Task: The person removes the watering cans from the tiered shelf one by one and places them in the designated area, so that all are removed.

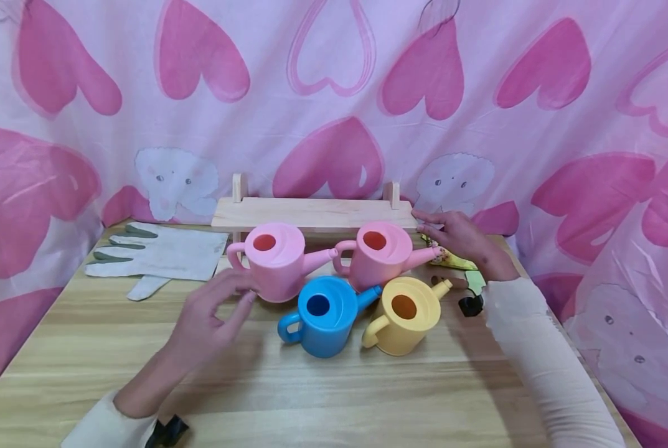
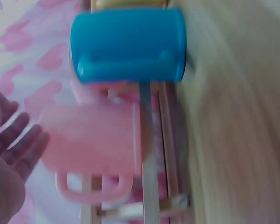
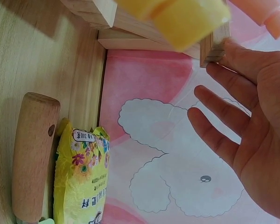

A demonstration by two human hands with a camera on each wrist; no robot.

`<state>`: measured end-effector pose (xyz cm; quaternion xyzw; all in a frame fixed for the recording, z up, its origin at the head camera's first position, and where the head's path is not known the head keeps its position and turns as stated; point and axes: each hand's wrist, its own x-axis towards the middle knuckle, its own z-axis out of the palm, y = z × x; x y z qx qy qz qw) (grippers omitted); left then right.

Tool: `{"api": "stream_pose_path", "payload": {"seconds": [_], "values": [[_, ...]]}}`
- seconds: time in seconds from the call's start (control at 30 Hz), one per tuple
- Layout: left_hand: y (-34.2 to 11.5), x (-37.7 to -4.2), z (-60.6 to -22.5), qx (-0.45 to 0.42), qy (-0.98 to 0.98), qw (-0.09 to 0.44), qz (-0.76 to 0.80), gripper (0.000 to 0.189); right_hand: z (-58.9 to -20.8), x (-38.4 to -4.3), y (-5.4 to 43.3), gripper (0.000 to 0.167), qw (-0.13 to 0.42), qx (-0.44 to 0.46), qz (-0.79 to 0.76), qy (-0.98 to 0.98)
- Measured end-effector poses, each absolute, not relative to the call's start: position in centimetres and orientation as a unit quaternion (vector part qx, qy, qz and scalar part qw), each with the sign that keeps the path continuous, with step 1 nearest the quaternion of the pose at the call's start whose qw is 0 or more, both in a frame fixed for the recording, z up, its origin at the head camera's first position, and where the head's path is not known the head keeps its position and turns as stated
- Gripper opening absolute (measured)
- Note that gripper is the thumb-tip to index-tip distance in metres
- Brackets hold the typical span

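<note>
My left hand (image 1: pixel 207 317) is beside the left pink watering can (image 1: pixel 274 267), fingertips close to its handle side, fingers loosely bent with nothing gripped. In the left wrist view this can sits by the wooden slats of the stand. My right hand (image 1: pixel 459 239) reaches the right end of the wooden stand's top board (image 1: pixel 314 213); its fingertips touch that end, fingers nearly straight. A second pink watering can (image 1: pixel 381 261) stands to the right of the first. In front of them are a blue watering can (image 1: pixel 325 330) and a yellow watering can (image 1: pixel 406 330).
White gloves with green fingertips (image 1: pixel 160 252) lie at the table's left rear. Past the stand's right end are a yellow flowered packet (image 3: pixel 81 177) and a wooden handle (image 3: pixel 36 158). A pink heart-patterned curtain (image 1: pixel 334 106) hangs behind the table.
</note>
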<state>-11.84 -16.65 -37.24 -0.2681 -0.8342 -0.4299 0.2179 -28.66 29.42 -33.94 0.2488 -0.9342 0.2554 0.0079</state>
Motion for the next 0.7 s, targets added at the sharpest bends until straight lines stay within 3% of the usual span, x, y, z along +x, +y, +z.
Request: {"api": "stream_pose_path", "payload": {"seconds": [0.1,0.2,0.33,0.53,0.7], "values": [[-17.5,-13.2,-37.3,-0.261,-0.804,0.293,-0.447,0.028,-34.0,-28.8,29.5,0.044,0.014,0.256,0.258,-0.932],[-18.1,-14.4,-37.9,-0.212,-0.806,0.307,-0.459,0.034,-34.1,-28.8,29.5,0.044,0.012,0.253,0.259,-0.932],[-18.5,-15.7,-39.0,-0.137,-0.829,0.242,-0.484,0.043,-34.1,-28.8,29.5,0.045,0.004,0.250,0.261,-0.933],[-18.5,-16.5,-39.5,-0.107,-0.824,0.140,-0.539,0.049,-34.0,-28.5,29.5,0.046,-0.003,0.240,0.261,-0.935],[-18.6,-16.7,-39.5,-0.101,-0.828,0.111,-0.541,0.047,-34.0,-28.5,29.4,0.046,0.005,0.246,0.264,-0.933]]}}
